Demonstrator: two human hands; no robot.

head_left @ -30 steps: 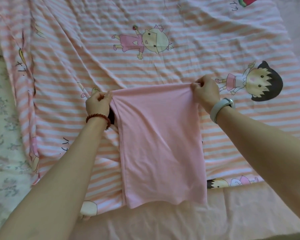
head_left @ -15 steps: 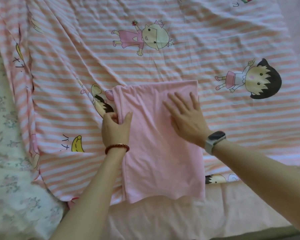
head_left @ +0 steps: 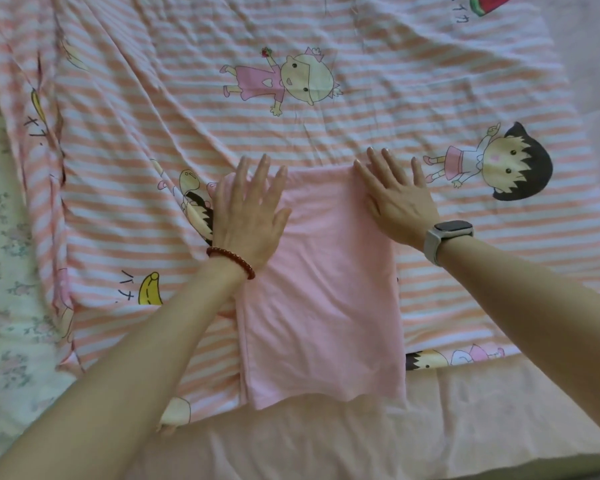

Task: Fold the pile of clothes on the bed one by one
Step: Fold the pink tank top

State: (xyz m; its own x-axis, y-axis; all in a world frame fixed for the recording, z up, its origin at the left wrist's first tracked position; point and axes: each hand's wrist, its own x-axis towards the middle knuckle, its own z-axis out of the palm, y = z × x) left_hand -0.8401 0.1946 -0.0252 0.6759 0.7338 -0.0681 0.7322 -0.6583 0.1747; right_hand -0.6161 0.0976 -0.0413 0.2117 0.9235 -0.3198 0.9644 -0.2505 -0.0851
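Pink cloth, a folded garment [head_left: 323, 289], lies flat as a tall rectangle in the middle of what I see, its far edge a straight fold and its near edge hanging slightly uneven over the plain pink sheet [head_left: 361, 441] at the front of the bed. Most of it rests on the pink-and-white striped cover [head_left: 361, 109] printed with cartoon children and bananas. My left hand [head_left: 253, 213] lies palm down on the garment's far left corner, fingers straight and spread wide, tips reaching just past the fold onto the stripes; a red bead bracelet [head_left: 231, 256] circles that wrist. My right hand [head_left: 397, 195] presses flat on the far right corner, fingers likewise straight and fanned, holding nothing, with a pale-strapped watch [head_left: 447, 233] on the wrist. Off to the left, a floral sheet [head_left: 4, 271] shows beside the striped cover.
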